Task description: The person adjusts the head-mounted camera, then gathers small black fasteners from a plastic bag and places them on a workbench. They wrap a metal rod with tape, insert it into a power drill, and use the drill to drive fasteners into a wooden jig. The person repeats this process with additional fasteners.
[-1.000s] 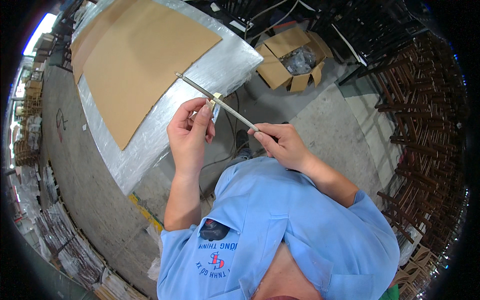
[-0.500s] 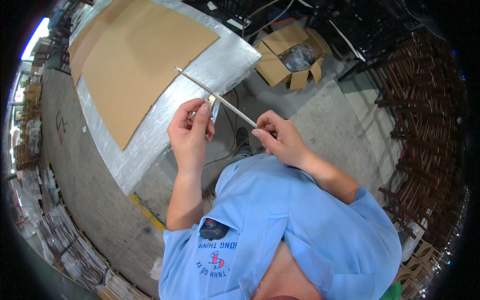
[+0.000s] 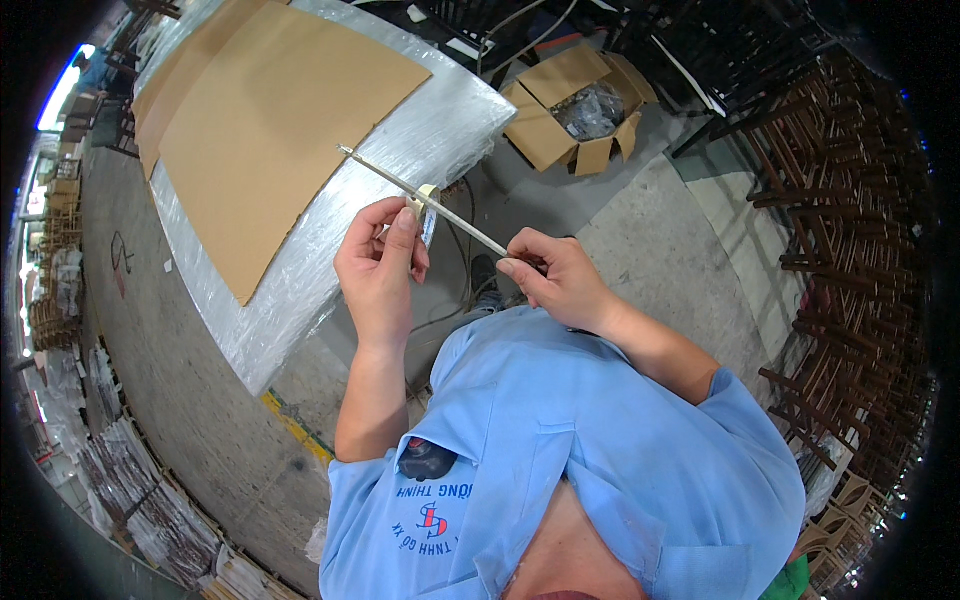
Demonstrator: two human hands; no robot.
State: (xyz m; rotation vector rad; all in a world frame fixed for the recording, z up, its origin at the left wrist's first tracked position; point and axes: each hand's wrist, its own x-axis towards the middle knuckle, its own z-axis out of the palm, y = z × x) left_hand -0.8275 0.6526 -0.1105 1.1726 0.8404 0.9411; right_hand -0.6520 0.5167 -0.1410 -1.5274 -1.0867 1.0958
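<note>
A slim pale rod point(image 3: 465, 228) with a small shiny tip slants from my right hand toward the far left. My right hand point(image 3: 548, 272) is closed round its near end, fingers wrapped and thumb pressed on it. Beside the rod's middle, my left hand point(image 3: 385, 250) pinches a small cream-and-white piece point(image 3: 428, 197) that looks like a roll of tape seen partly edge-on. The rod passes across this piece; whether they touch I cannot tell. The rod's tip lies over the edge of a brown cardboard sheet point(image 3: 290, 120) in the picture. My left fingertips hide part of the roll.
The cardboard lies on a surface wrapped in clear plastic film point(image 3: 225, 325). An open cardboard box point(image 3: 540, 135) holding plastic bags point(image 3: 592, 112) stands beyond my right hand. Stacked dark wooden frames point(image 3: 840, 220) line the right side. Cables point(image 3: 470, 220) hang below my hands.
The rod's far tip has shifted slightly left and nearer. More of the cream roll shows above my left fingertips. My right hand has moved a little left; my left hand stays nearly in place.
</note>
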